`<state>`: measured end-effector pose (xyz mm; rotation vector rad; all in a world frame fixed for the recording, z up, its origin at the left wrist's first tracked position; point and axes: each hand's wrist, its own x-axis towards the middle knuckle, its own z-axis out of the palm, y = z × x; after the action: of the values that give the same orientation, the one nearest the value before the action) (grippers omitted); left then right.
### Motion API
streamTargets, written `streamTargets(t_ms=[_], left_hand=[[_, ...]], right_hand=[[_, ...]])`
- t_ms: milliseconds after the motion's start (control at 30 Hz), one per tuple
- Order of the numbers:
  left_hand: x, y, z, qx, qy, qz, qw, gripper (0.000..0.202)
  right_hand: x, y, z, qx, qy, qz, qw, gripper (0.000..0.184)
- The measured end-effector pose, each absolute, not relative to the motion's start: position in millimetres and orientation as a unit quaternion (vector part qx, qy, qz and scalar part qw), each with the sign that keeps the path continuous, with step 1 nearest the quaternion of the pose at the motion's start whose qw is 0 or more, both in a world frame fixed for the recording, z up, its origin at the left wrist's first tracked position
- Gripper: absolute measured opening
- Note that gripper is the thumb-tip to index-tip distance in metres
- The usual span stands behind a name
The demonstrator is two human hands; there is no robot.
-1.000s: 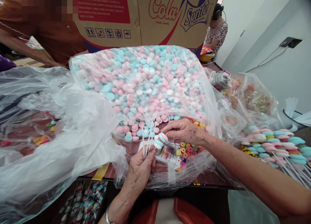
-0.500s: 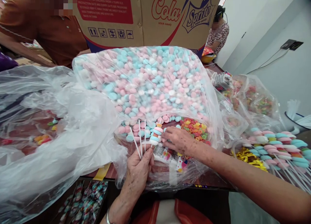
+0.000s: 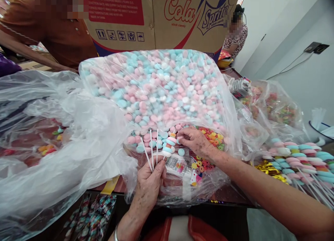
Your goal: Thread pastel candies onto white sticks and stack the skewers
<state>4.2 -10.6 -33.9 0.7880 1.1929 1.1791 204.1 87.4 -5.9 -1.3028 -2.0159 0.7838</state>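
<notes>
My left hand [image 3: 150,180] is closed round several thin white sticks [image 3: 151,148] that fan upward. One stick carries a short stack of pastel candy discs [image 3: 168,146]. My right hand [image 3: 194,140] pinches a small candy at the top of that stack, fingers pressed together. Both hands are over the open mouth of a big clear plastic bag [image 3: 156,91] full of pink, blue and white candy discs. Small ring candies [image 3: 208,136] in bright colours lie just right of my right hand. A loose blue disc [image 3: 181,152] lies below it.
Finished candy skewers [image 3: 300,157] lie piled at the right. Crumpled clear plastic [image 3: 65,143] covers the left. A Cola/Sprite cardboard box [image 3: 161,18] stands behind the bag. One person in brown [image 3: 54,35] is at back left, another person [image 3: 235,35] at back right. More candy bags [image 3: 276,108] sit at right.
My right hand dipped into the candies and came back to the stick's tip with a piece. The left hand spread the sticks and held its place.
</notes>
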Motion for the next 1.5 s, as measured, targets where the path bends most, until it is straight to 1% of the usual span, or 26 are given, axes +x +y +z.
streamTargets(t_ms=[67,200,400,567,633,733,833,967,1033,1100,1133,1200,1267,1300,1367,1500], left_hand=[[3,-11,-36,0.342,0.514,0.507,0.602,0.034],[1,-13,-40,0.345,0.516,0.502,0.602,0.034],[2,-11,-40,0.348,0.516,0.502,0.601,0.033],[2,-11,-42,0.346,0.511,0.503,0.606,0.032],[1,-12,-42,0.346,0.51,0.502,0.607,0.031],[1,-12,-42,0.347,0.509,0.501,0.608,0.03],[2,-12,-39,0.343,0.505,0.503,0.612,0.03],[4,-11,-35,0.344,0.501,0.502,0.615,0.031],[4,-11,-33,0.352,0.504,0.498,0.612,0.032],[5,-11,-31,0.361,0.508,0.494,0.606,0.033],[5,-11,-30,0.367,0.511,0.492,0.602,0.033],[5,-10,-28,0.381,0.516,0.486,0.593,0.033],[6,-11,-28,0.399,0.523,0.476,0.584,0.031],[6,-10,-28,0.41,0.526,0.47,0.578,0.03],[5,-10,-30,0.433,0.529,0.461,0.567,0.027],[5,-10,-37,0.467,0.523,0.444,0.558,0.025]], right_hand=[[202,86,-6,-0.498,-0.779,0.27,0.268,0.012],[201,85,-10,-0.49,-0.796,0.248,0.255,0.013],[199,85,-21,-0.493,-0.807,0.198,0.26,0.011],[198,83,-16,-0.504,-0.781,0.213,0.302,0.009],[198,83,-14,-0.507,-0.774,0.223,0.307,0.009],[198,83,-16,-0.488,-0.805,0.204,0.269,0.007],[198,84,-22,-0.462,-0.844,0.142,0.231,0.008],[196,85,-31,-0.432,-0.877,0.053,0.201,0.012],[196,85,-31,-0.431,-0.878,0.052,0.203,0.015],[197,85,-26,-0.461,-0.847,0.105,0.241,0.014],[198,85,-22,-0.484,-0.815,0.155,0.279,0.011],[202,84,-10,-0.514,-0.71,0.299,0.378,0.004],[206,84,3,-0.5,-0.571,0.454,0.466,0.013],[208,83,9,-0.483,-0.508,0.517,0.492,0.017],[211,82,19,-0.454,-0.423,0.596,0.51,0.021],[210,78,24,-0.434,-0.371,0.646,0.507,0.022]])
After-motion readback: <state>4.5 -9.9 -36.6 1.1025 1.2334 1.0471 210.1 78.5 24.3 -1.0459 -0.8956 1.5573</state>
